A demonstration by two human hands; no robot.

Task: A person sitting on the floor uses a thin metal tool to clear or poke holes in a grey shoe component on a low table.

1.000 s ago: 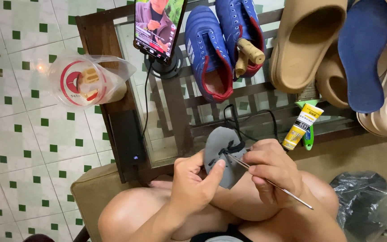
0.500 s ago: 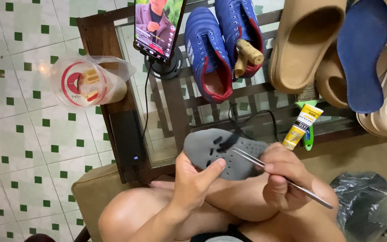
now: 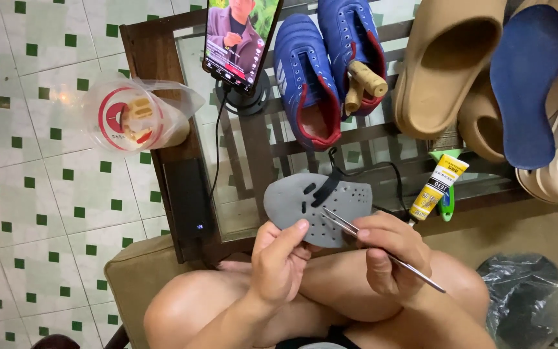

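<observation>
Grey perforated foam shoe piece (image 3: 318,205) is pinched at its near edge by the left hand (image 3: 279,262); a thin metal awl (image 3: 382,251) gripped in the right hand (image 3: 389,255) is set against it. Mid-stitching, probably; careful aiming at 1 hole seems needed.

Both hands raised over bare knees, left hand (image 3: 279,262) pinching, right hand (image 3: 389,258) fisted.
</observation>
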